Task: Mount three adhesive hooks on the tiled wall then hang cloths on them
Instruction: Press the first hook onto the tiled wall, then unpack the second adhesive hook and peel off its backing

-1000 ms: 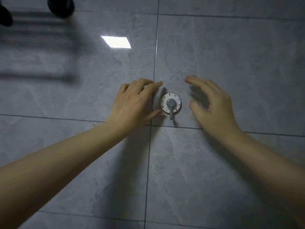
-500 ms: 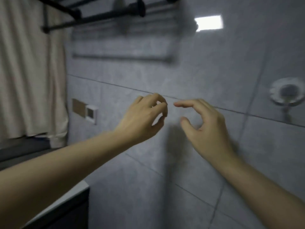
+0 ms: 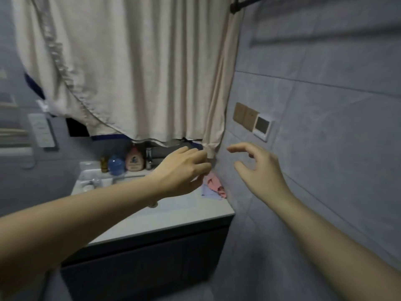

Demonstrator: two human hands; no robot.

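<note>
A small pile of cloths (image 3: pixel 213 186), pink over pale blue, lies on the white counter (image 3: pixel 169 216) where it meets the grey tiled wall (image 3: pixel 325 148). My left hand (image 3: pixel 184 170) hovers just left of the pile, fingers loosely curled, holding nothing. To the right of the cloths, my right hand (image 3: pixel 258 170) is held in front of the wall with its fingers spread and empty. No hook is in view.
A beige curtain (image 3: pixel 134 68) hangs over the counter's far side. Bottles (image 3: pixel 134 160) stand at the back beside a sink (image 3: pixel 95 181). Switch plates (image 3: pixel 252 120) sit on the wall above my right hand. A dark cabinet (image 3: pixel 147 263) lies below the counter.
The view has swung left, away from the mounted hook, which has left the frame. Both hands have moved with it toward the counter and the cloths.
</note>
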